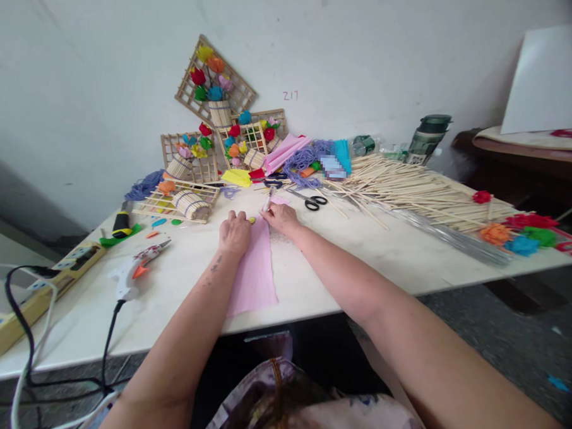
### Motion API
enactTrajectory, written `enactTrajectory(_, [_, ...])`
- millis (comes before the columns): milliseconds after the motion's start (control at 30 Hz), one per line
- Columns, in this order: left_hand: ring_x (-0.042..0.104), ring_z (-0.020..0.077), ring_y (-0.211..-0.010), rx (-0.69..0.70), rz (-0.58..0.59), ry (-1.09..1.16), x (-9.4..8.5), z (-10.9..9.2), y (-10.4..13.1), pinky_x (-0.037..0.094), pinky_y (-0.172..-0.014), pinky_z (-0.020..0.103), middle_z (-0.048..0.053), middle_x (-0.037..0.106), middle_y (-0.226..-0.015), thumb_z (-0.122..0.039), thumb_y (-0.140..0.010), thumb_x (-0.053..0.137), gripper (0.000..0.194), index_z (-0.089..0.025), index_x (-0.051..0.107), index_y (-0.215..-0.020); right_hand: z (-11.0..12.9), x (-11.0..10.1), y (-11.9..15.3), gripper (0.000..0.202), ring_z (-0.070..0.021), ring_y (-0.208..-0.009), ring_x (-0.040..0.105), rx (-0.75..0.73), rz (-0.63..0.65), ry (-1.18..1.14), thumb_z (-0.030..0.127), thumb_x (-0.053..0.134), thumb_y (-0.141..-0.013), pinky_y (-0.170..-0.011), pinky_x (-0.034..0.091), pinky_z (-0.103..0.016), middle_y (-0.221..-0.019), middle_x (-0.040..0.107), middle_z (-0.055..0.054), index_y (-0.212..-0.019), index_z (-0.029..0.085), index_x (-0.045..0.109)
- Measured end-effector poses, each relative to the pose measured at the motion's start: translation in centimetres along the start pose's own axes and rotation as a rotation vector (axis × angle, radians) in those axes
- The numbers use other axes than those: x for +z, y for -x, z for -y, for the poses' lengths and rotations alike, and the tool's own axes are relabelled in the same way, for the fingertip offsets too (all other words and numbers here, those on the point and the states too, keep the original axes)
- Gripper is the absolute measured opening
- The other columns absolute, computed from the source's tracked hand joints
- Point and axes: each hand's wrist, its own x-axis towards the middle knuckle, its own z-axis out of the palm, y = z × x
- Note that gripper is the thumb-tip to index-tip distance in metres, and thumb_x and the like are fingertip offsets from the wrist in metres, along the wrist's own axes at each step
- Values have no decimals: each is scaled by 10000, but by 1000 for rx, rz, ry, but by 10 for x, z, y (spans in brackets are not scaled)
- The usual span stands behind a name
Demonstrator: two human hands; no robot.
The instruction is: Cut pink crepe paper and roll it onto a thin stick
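Observation:
A strip of pink crepe paper [256, 276] lies lengthwise in front of me, its near end close to the table edge. My left hand [235, 233] presses down on its left side with curled fingers. A small yellow-green piece [252, 220] shows at the fingertips, mostly hidden by the hand. Close by, at the far end of the strip, my right hand [282, 218] grips a white pen [268, 202] that stands roughly upright. More pink paper [286, 200] lies just beyond the right hand. Black-handled scissors [312, 202] rest past it.
A glue gun [134, 274] and a yellow power strip [70, 271] with cables lie left, near a utility knife [122, 223]. Stick lattices with paper flowers [215, 72] lean on the wall. Wooden sticks [410, 188] and a dark bottle [426, 141] are at right.

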Motion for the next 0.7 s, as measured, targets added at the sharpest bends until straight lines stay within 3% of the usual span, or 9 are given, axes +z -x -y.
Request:
enactTrajectory(333, [427, 278, -987, 8, 3, -17, 1, 0, 1, 414, -655, 345, 137, 572, -993, -203, -872, 273, 409, -175, 676, -939, 0, 2, -1, 359, -166, -885, 614, -14, -28, -39, 463, 407, -859, -732, 406, -238, -914, 688, -56, -1021, 222, 617])
enactTrajectory(567, [475, 284, -953, 9, -46, 28, 4, 2, 3, 413, -629, 348, 126, 600, -930, -194, -832, 331, 354, -160, 677, -898, -2, 14, -6, 272, -130, -876, 614, -145, -11, -216, 389, 450, -856, -751, 408, -206, -924, 685, -9, -997, 235, 624])
enactTrajectory(700, [527, 265, -908, -72, -79, 113, 7, 9, 4, 426, -656, 358, 88, 630, -939, -263, -817, 368, 331, -194, 670, -935, -4, 18, -8, 269, -142, -885, 613, -145, 12, -231, 396, 449, -850, -752, 415, -221, -929, 684, -7, -988, 244, 623])
